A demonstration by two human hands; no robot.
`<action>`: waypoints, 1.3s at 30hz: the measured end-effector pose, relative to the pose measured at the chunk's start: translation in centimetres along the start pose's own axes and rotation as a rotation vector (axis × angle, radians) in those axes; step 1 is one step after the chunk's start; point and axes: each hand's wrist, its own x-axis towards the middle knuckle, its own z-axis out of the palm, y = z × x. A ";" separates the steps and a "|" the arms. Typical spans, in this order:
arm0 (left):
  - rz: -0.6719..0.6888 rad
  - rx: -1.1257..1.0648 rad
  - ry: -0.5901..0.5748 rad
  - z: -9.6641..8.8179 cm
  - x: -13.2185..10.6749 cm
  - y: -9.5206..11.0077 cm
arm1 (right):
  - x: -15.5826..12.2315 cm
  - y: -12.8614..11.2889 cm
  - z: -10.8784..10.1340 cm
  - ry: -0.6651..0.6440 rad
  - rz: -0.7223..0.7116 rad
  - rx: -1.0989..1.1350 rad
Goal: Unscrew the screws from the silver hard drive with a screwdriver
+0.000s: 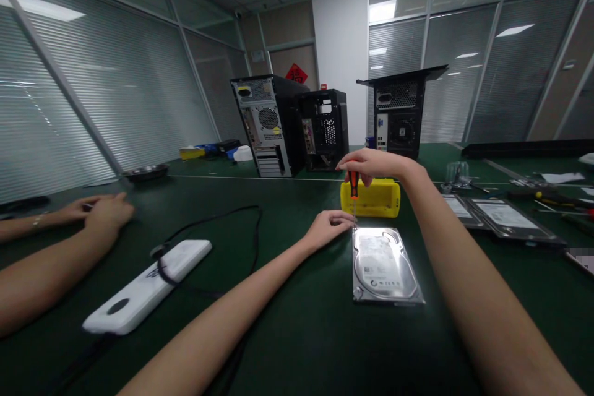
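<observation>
A silver hard drive (380, 263) lies flat on the dark green table, label side up. My right hand (371, 164) is closed around the top of a red and black screwdriver (354, 185), which stands upright with its tip at the drive's far left corner. My left hand (327, 226) reaches in from the left, fingers together, its fingertips at that same corner beside the screwdriver tip. Exactly how they grip the corner is partly hidden. A yellow open box (375, 198) stands just behind the drive.
Two more hard drives (505, 213) and scattered tools (552, 198) lie on the right. Computer cases (269, 127) stand at the back. On the left are a white power strip (148, 284), its black cable (257, 229) and another person's hands (109, 207). Behind them sits a round dish (146, 173).
</observation>
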 end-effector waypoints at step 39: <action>-0.051 -0.074 -0.009 0.0 0.5 -0.9 | -0.1 -2.1 1.6 0.082 0.031 -0.064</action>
